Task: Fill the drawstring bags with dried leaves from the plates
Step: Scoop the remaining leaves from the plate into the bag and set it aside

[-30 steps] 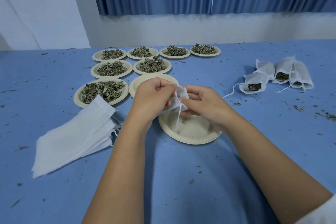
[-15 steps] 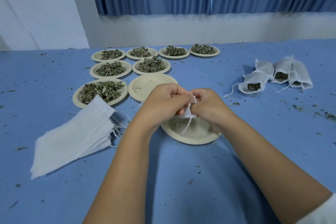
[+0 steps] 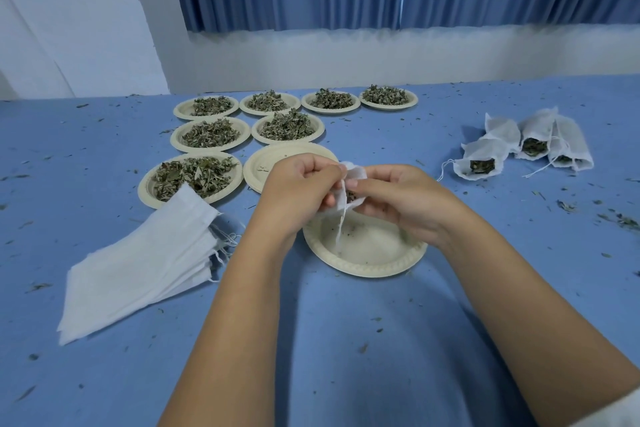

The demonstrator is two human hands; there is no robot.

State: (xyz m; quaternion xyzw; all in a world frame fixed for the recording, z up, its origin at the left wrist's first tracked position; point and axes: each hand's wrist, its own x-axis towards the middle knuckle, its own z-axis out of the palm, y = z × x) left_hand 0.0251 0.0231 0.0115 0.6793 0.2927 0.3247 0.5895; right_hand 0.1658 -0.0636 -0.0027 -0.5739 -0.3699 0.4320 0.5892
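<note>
Both hands meet over the emptied paper plate (image 3: 363,253) near the middle of the worktop (image 3: 346,340), so stray crumbs drop there. The left hand (image 3: 298,187) and right hand (image 3: 398,194) each pinch the mouth of one drawstring bag (image 3: 346,191) with closed grip (leaves show inside), its string (image 3: 341,229) dangling. Filled bags (image 3: 519,146) lie toward the right edge, empty bags (image 3: 138,267) left.

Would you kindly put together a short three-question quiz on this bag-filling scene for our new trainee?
1. How many plates hold leaf piles?
2. True or false: the stack of empty bags lies by the right hand.
3. What is under the bag in hand: A) an emptied plate, B) the filled bags?

Key: 1. Seven. 2. False, it lies beside the left hand. 3. A.
</note>
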